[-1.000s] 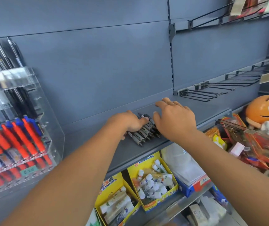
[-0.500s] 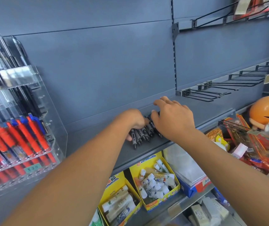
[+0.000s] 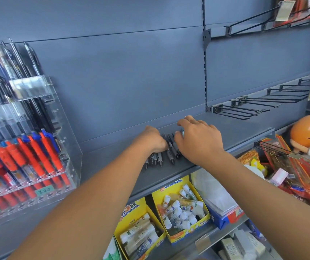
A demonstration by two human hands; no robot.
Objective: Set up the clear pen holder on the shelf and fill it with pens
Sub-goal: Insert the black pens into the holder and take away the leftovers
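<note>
A bunch of black pens [image 3: 171,150] lies on the grey shelf [image 3: 240,132], tips toward me. My left hand [image 3: 153,138] is curled over the left part of the bunch, its fingers closed on several pens. My right hand [image 3: 199,138] presses down on the right part, fingers bent over the pen tops. The clear pen holder [image 3: 37,94] stands at the left on the same shelf level, tiered, with black pens in its upper rows and orange and blue pens [image 3: 32,156] in the lower ones.
Black wire hooks [image 3: 244,109] jut from the back panel at right. Below the shelf sit yellow boxes of glue sticks [image 3: 180,211] and a blue box. An orange figure [image 3: 308,134] and snack packets crowd the right side.
Both hands have drawn closer together, squeezing the loose pens into a tighter bunch. The view has shifted slightly right and down.
</note>
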